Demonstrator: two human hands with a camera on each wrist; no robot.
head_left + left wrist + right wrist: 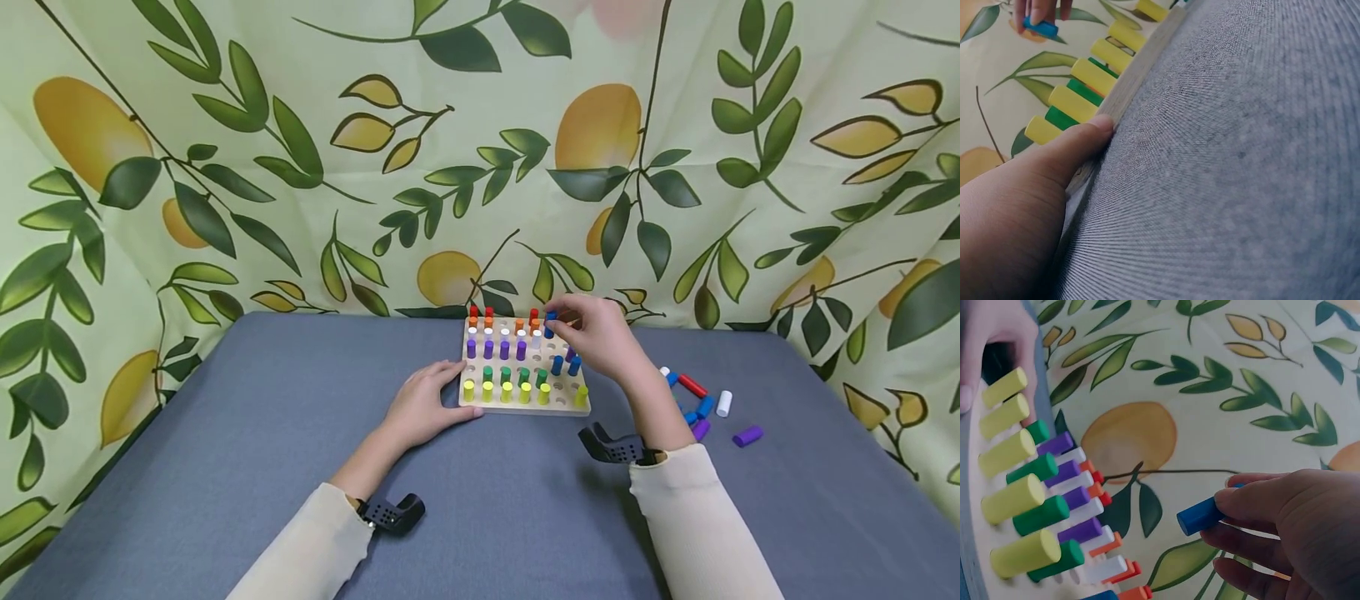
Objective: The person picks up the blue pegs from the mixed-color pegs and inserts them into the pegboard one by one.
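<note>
A wooden pegboard [525,409] lies toward the back of the table, with rows of yellow, green, blue, purple, white, orange and red pegs standing in it. My left hand [423,404] holds its near left corner, thumb along the front edge and fingers at the left side. Between thumb and fingers of my right hand [600,333] is a blue peg [1200,517], pinched above the back right part of the board. In the right wrist view this peg is tilted and apart from the board. Two blue pegs [566,365] stand at the right of the board.
Right of the board, partly behind my right wrist, lie loose pegs: a red peg [693,385], a white peg [723,403], a purple peg [747,436] and several blue ones [705,407]. A leaf-patterned cloth [480,167] hangs behind the grey-blue table [300,467].
</note>
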